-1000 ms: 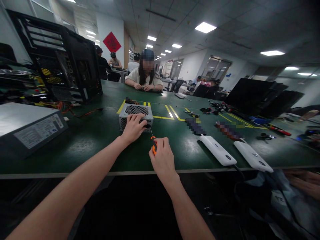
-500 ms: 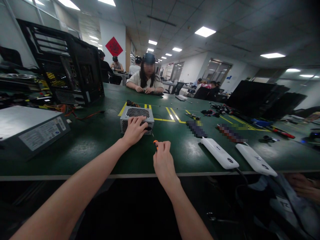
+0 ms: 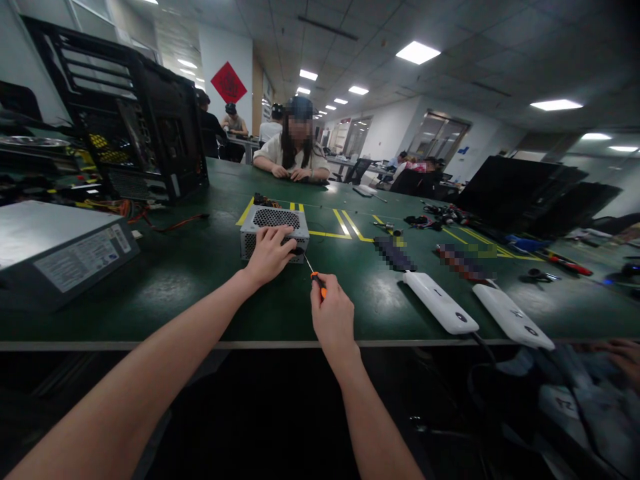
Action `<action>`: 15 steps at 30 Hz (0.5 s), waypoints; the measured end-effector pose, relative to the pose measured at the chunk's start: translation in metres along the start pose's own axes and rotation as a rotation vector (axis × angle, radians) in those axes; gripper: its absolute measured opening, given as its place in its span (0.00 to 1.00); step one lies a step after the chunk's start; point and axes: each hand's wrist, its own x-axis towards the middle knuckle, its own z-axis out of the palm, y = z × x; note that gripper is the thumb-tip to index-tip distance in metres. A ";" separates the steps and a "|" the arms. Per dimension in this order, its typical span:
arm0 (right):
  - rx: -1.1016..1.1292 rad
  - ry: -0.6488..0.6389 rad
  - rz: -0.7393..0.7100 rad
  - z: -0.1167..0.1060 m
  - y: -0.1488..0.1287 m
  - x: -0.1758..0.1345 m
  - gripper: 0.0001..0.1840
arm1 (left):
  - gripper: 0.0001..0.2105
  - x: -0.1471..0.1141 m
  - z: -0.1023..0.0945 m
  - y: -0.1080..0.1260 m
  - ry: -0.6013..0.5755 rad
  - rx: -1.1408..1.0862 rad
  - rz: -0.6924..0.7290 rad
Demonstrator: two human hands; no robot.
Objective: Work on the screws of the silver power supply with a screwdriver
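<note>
A small grey computer power supply [image 3: 277, 217] with a perforated grille stands on the green table. My left hand [image 3: 271, 255] is wrapped over its near side, fingers bent onto the top edge and covering much of the front. In my right hand [image 3: 334, 312] is a screwdriver [image 3: 317, 278] with an orange and black handle, gripped closed. Its thin shaft slants up and left to the lower right corner of the power supply. Whether the tip sits in a screw is too small to tell.
A larger power supply [image 3: 65, 243] lies at left, before a black computer case [image 3: 150, 127]. White devices [image 3: 440, 302] with cables rest at right, near a red screwdriver [image 3: 567, 264] and dark monitors [image 3: 515, 190]. Across the table sits a person [image 3: 295, 150].
My right hand has shifted slightly right and turned, so more of the screwdriver's handle and shaft shows. My left hand stays on the power supply.
</note>
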 end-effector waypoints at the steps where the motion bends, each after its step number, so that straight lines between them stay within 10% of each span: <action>1: 0.011 -0.010 0.008 0.000 0.000 0.000 0.09 | 0.05 0.000 0.000 0.000 0.000 -0.009 -0.005; 15: 0.091 -0.149 0.162 0.001 0.006 0.006 0.06 | 0.06 0.000 0.002 0.000 -0.002 -0.043 -0.021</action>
